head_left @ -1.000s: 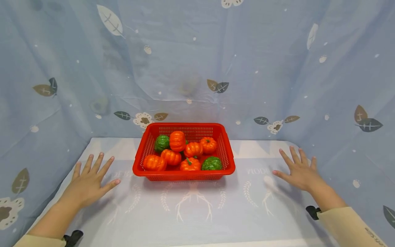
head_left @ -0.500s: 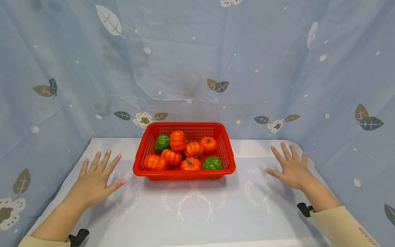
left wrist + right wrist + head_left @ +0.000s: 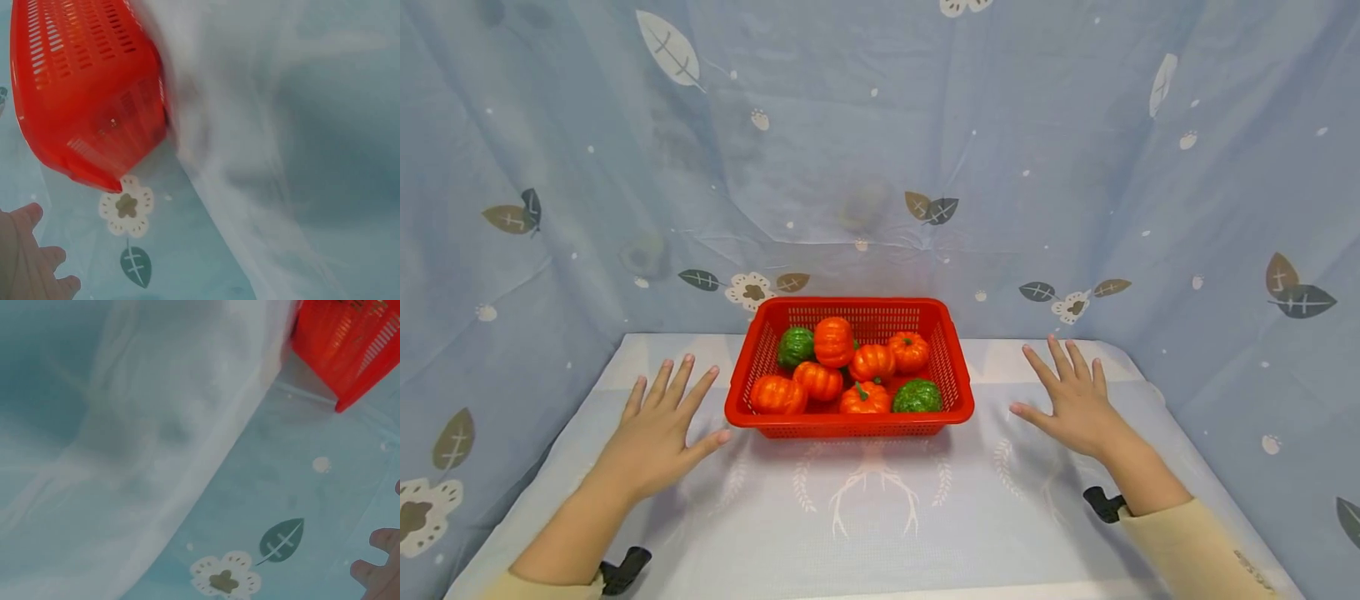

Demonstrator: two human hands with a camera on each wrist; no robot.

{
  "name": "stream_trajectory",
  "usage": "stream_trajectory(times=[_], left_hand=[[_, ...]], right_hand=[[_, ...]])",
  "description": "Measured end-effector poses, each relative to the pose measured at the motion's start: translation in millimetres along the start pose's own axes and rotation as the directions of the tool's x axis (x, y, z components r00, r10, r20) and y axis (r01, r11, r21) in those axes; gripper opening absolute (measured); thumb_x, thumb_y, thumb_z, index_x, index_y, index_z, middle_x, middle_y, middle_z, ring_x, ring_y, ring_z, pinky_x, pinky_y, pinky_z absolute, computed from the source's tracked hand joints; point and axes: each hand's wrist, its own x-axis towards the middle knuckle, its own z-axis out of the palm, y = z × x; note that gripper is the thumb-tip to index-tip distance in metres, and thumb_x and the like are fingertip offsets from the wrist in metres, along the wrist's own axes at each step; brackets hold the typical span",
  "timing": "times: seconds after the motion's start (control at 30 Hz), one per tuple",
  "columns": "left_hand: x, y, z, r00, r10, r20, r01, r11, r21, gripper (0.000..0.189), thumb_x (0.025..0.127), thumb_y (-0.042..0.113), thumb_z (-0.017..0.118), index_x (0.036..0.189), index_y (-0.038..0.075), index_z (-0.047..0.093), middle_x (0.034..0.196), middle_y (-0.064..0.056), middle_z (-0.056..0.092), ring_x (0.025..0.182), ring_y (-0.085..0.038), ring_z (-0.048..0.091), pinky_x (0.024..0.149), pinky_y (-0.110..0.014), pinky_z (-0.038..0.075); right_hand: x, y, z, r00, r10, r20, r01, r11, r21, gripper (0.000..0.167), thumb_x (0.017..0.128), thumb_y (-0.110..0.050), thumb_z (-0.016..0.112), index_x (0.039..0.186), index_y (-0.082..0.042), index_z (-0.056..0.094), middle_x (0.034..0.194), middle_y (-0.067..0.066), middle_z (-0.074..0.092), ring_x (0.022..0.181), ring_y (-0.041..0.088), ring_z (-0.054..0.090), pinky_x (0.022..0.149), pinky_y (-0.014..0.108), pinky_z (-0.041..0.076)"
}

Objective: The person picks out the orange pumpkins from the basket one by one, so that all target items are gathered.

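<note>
A red plastic basket (image 3: 850,427) with perforated walls stands at the middle back of the table. Several small orange pumpkins (image 3: 833,342) lie inside it, along with a green ribbed one (image 3: 795,347) at the back left and another green one (image 3: 917,396) at the front right. To the basket's left is my left hand (image 3: 651,442), palm down with fingers spread, apart from the rim and holding nothing. My right hand (image 3: 1075,408) hovers on the other side, fingers also spread, a wider gap between it and the basket. Both wrist views catch a basket corner (image 3: 94,94) and some fingertips.
A pale cloth with printed antlers and wreaths covers the table (image 3: 880,550). Blue patterned curtain (image 3: 865,150) rises behind it and along both sides. Black straps or mounts (image 3: 625,571) sit at both wrists, by the beige sleeves.
Both hands have moved inward toward the basket, the left one rightward and the right one leftward. Their fingers stay spread. The basket and its contents have not moved.
</note>
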Motion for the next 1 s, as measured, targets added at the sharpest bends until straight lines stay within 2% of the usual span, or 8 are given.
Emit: stream_trajectory(times=[0.37,0.63,0.8,1.0], left_hand=[[13.9,9.8,13.5,0.999,-0.008,-0.031,0.005,0.994,-0.106,0.089,0.094,0.062,0.053,0.162,0.017,0.017,0.164,-0.025,0.009,0.15,-0.048,0.004,0.116,-0.062,-0.01],[27.6,9.0,25.9,0.999,-0.037,-0.02,0.031,0.971,-0.235,0.084,0.097,0.055,0.052,0.16,0.01,0.019,0.164,-0.026,0.007,0.15,-0.045,0.003,0.116,-0.065,0.001],[36.4,7.7,30.3,0.998,-0.065,0.005,0.063,0.939,-0.338,0.084,0.099,0.052,0.053,0.161,0.011,0.015,0.165,-0.025,0.005,0.15,-0.047,0.004,0.113,-0.07,0.009],[44.0,4.4,36.0,0.995,-0.083,0.054,0.098,0.858,-0.504,0.08,0.101,0.045,0.053,0.162,0.016,0.011,0.165,-0.024,0.005,0.146,-0.053,0.014,0.1,-0.081,0.022]], right_hand=[[19.3,-31,6,0.995,-0.082,-0.057,0.085,0.994,0.062,0.09,0.091,-0.063,0.059,0.162,-0.025,0.017,0.166,0.02,0.0,0.149,0.048,-0.001,0.111,0.073,-0.003],[35.1,-57,7,0.981,-0.155,-0.114,0.169,0.977,0.127,0.088,0.09,-0.06,0.063,0.161,-0.026,0.023,0.167,0.017,0.004,0.15,0.045,0.002,0.113,0.07,0.003],[46.7,-74,6,0.977,-0.18,-0.114,0.196,0.969,0.15,0.088,0.09,-0.061,0.062,0.16,-0.024,0.024,0.166,0.017,0.006,0.15,0.043,0.003,0.114,0.069,0.006],[60.0,-96,7,0.975,-0.19,-0.111,0.21,0.956,0.205,0.086,0.091,-0.063,0.06,0.16,-0.027,0.024,0.167,0.013,0.006,0.15,0.041,0.004,0.113,0.07,0.012]])
